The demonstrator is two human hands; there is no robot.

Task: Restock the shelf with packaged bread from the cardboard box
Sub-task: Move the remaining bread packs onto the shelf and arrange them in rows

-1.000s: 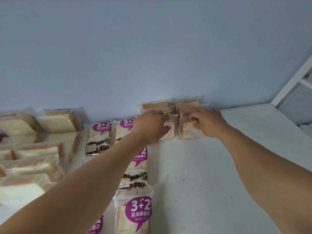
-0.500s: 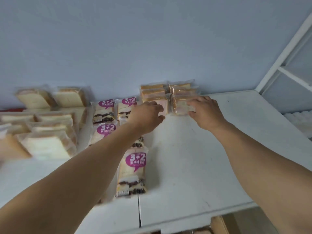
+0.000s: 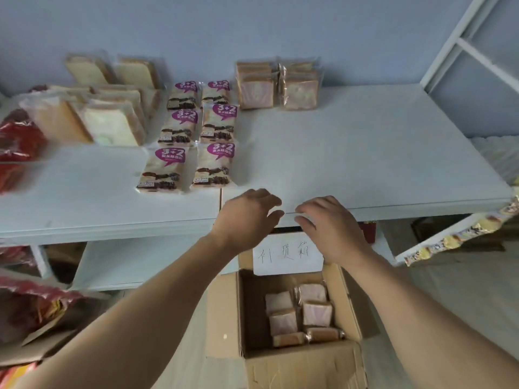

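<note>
Both hands [image 3: 289,220] back from shelf [image 3: 365,164], empty.

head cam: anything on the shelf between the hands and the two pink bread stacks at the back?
Nothing. In the head view, the white shelf is bare from the pink bread stacks to the left hand and right hand at its front edge.

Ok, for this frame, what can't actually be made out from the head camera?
- Cardboard box: near wall runs off the bottom edge; deeper bread layers are hidden under the top packets.
- Back stacks of pink-swirl bread: count unclear, front packs cover those behind.
- Red packages: cut by the left edge, blurred.
- Left hand and right hand: palms face away.
- Lower shelf: contents in shadow.
</note>
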